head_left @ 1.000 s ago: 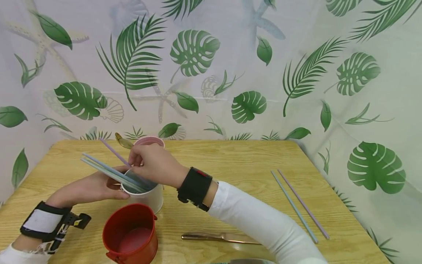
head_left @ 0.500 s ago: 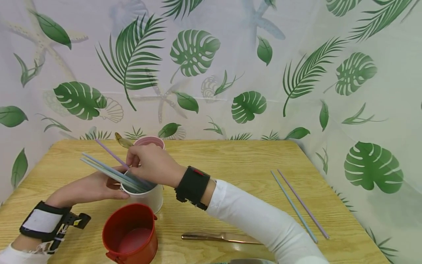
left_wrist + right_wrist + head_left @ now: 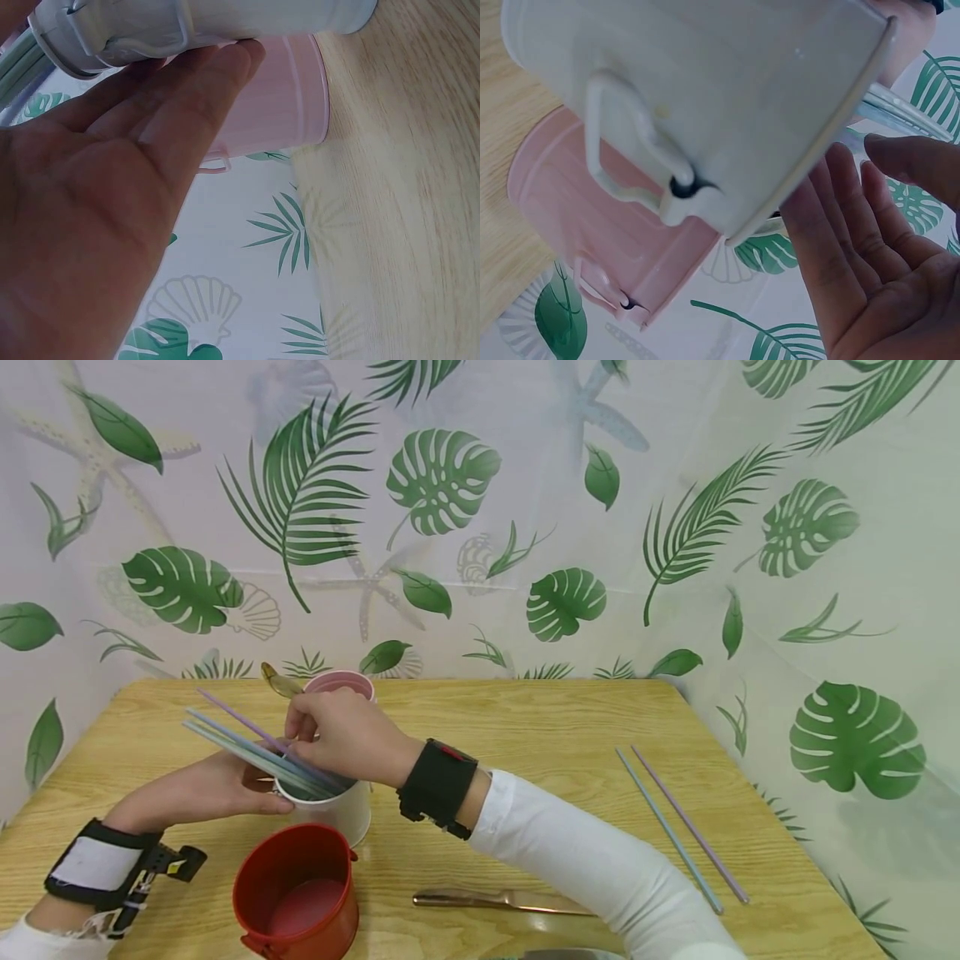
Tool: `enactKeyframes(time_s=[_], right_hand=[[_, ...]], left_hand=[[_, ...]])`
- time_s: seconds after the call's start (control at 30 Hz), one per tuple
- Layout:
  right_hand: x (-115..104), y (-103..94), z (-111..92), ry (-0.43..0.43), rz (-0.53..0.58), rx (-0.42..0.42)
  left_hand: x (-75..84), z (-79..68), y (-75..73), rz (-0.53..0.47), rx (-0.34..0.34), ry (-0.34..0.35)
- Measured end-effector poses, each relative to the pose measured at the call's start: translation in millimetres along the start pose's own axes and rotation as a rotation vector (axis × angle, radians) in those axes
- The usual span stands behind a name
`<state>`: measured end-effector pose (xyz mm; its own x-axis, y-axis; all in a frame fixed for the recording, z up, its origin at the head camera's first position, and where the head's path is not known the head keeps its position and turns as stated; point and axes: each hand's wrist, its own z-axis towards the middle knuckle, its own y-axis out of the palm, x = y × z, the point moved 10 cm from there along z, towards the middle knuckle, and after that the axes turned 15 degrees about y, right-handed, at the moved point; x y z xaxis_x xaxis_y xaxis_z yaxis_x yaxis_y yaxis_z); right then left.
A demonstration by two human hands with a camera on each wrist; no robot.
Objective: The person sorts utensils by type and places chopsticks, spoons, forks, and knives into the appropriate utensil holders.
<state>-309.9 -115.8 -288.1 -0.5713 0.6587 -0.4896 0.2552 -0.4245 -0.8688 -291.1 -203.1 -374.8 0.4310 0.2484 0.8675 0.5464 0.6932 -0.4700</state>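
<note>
My left hand (image 3: 202, 789) steadies a white bucket (image 3: 341, 814), its thumb at the near rim and its fingers along the far side. In the left wrist view those fingers (image 3: 202, 82) lie against the wall. Several blue and pale green chopsticks (image 3: 247, 752) lean out of the bucket to the left. Over the rim, my right hand (image 3: 345, 731) pinches a purple chopstick (image 3: 240, 718) that slants in above the others. The right wrist view shows its thumb (image 3: 907, 157) and fingers close together beside the bucket's rim; the pinch itself is hidden there.
A red bucket (image 3: 341, 914) stands just in front of the white one. Behind is a pink bucket (image 3: 341, 678) with a gold spoon (image 3: 281, 681). A table knife (image 3: 495, 900) lies near the right forearm. Two chopsticks (image 3: 686, 827), blue and purple, lie farther right.
The purple chopstick's upper end has swung down and left, closer to the others. My right hand has shifted slightly left; my left hand stays on the white bucket.
</note>
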Motion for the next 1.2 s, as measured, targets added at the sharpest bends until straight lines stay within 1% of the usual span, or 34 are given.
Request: enactKeyframes(time_s=[0.3,0.5,0.67,0.73,0.8,0.97,1.1,1.2], right_hand=[[0,-3.6,-4,-0.006,0.012,0.019],[-1,-10.9,-10,-0.023,0.053,0.027],[-4,-23.5,-18,-0.073,0.104,0.057],[-4,-28.7,-22,-0.085,0.128,0.061],[-1,-33.1,-26,-0.076,0.160,0.053],[11,-47.2,-40,-0.018,0.279,0.035],[21,-65.2,-54,-0.010,0.325,0.079],[26,-78.0,-64,-0.024,0.355,0.116]], left_hand=[[1.8,-0.3,2.7,-0.025,-0.014,0.009],[1.2,-0.9,4.2,-0.039,-0.013,0.001],[-1.1,-0.4,3.7,-0.050,-0.003,-0.012],[-1.0,0.3,3.5,-0.050,-0.001,-0.004],[-0.8,0.7,3.5,-0.054,-0.001,0.000],[0.6,1.0,4.5,-0.064,-0.001,-0.001],[1.8,0.8,5.5,-0.065,-0.001,-0.004],[2.1,0.6,5.3,-0.057,0.002,0.001]])
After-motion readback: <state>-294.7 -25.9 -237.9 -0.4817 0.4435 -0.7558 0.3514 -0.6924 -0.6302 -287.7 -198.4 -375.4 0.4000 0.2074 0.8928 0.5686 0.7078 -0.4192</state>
